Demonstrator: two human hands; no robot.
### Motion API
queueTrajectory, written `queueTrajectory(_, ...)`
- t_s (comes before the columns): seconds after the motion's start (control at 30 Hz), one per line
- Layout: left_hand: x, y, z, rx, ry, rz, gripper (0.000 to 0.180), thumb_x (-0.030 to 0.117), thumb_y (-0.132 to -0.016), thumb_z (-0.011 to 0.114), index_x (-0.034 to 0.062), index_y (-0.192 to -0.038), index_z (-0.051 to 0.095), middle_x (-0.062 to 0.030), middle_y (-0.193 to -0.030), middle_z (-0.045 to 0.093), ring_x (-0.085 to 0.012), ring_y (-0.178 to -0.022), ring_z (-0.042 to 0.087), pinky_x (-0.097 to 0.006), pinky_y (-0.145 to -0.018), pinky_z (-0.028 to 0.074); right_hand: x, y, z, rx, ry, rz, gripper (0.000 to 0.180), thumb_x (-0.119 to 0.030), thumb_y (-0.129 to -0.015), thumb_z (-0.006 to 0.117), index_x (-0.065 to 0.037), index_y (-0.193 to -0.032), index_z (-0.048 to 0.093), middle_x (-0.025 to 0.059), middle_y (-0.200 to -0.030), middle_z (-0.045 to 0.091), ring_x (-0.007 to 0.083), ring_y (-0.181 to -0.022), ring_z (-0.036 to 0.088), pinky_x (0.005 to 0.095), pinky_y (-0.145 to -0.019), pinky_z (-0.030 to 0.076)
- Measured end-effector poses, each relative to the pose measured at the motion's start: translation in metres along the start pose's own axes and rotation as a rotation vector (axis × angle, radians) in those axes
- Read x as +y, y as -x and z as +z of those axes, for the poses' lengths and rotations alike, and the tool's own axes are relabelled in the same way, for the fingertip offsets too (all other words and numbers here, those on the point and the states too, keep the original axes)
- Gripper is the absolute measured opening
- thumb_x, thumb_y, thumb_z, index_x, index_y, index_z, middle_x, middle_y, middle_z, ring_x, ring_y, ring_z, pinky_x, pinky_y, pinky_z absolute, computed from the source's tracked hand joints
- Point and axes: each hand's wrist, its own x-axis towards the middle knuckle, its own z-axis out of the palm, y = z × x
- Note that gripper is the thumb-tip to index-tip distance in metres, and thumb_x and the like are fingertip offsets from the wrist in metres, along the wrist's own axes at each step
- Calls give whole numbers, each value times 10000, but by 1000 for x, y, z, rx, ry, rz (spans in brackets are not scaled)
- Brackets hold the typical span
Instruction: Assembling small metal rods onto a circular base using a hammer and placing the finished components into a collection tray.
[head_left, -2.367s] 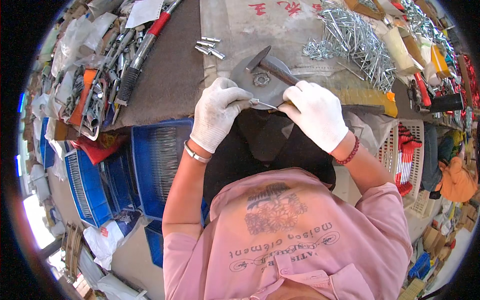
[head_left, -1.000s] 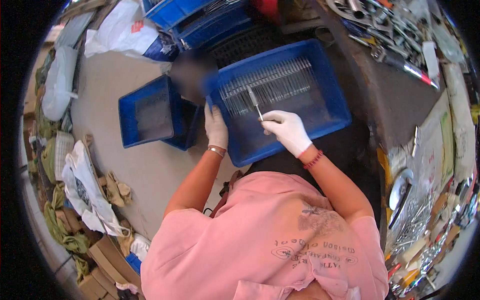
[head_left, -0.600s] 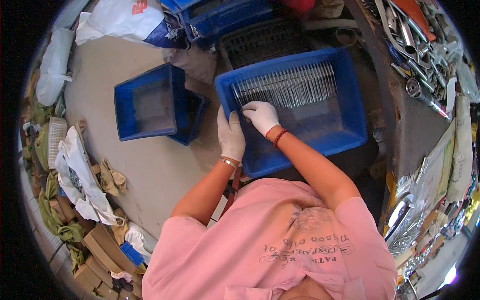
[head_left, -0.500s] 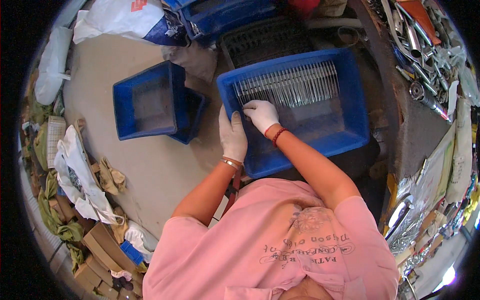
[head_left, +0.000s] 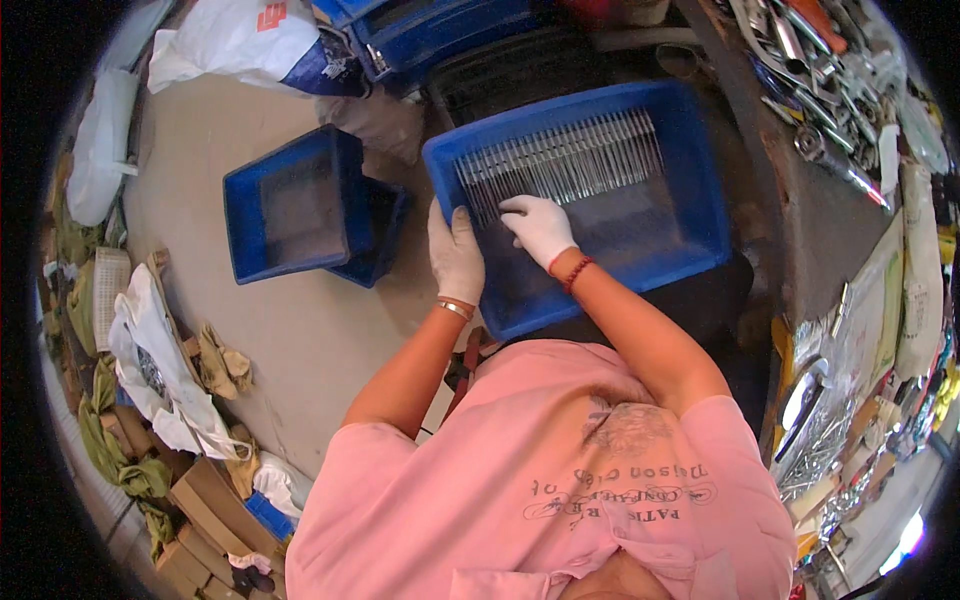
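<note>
A large blue plastic bin (head_left: pixel 625 262) stands in front of me, slightly tilted in view. Along its far side lies a neat row of thin silvery metal rods (head_left: pixel 590 160), side by side. My left hand (head_left: pixel 456 262), in a pale glove, grips the bin's left wall, thumb on the inner side and fingers outside. Also gloved, my right hand (head_left: pixel 542 232) is inside the bin beside the near ends of the left-hand rods. Its fingers are curled together; whatever they may hold is too small to make out.
Two smaller blue bins (head_left: pixel 295 215) sit stacked askew on the floor at left. A bench heaped with metal tools and parts (head_left: pixel 835 110) runs along the right. White sacks (head_left: pixel 245 50) and another blue crate (head_left: pixel 450 35) are at the far side. Cardboard (head_left: pixel 215 505) lies at lower left.
My right hand has shifted right, away from the bin's left wall and my left thumb. My left hand keeps its grip on the wall. The whole view has moved slightly.
</note>
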Motion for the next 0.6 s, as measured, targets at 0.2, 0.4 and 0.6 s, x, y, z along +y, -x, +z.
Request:
queueTrajectory(0.2,-39,-17,12,82,-152,-2,464,200,-1091,520,-33,-1492,521,-226,-1472,592,-377,-1350,558,-435,-1178,384,-13,99,-88,158,-265,-5,349,-175,-958,671,-19,-1261,744,94,-986,793,137,-662,688,303,-645,563)
queueTrajectory(0.4,95,-9,18,13,-347,603,529,59,-971,679,-14,-1478,547,-236,-1485,564,-386,-1370,524,-458,-1173,404,27,228,-159,367,-498,8,327,-194,-1022,634,-64,-1307,726,48,-1031,783,73,-711,629,246,-622,510)
queueTrajectory(0.6,289,89,144,-806,98,1048,177,-7,-874,743,-4,-1048,775,-141,-1011,758,-292,-1004,715,-381,-905,553,55,346,-187,607,-552,16,287,-183,-1028,633,-59,-1261,745,33,-1007,782,64,-727,630,233,-621,505)
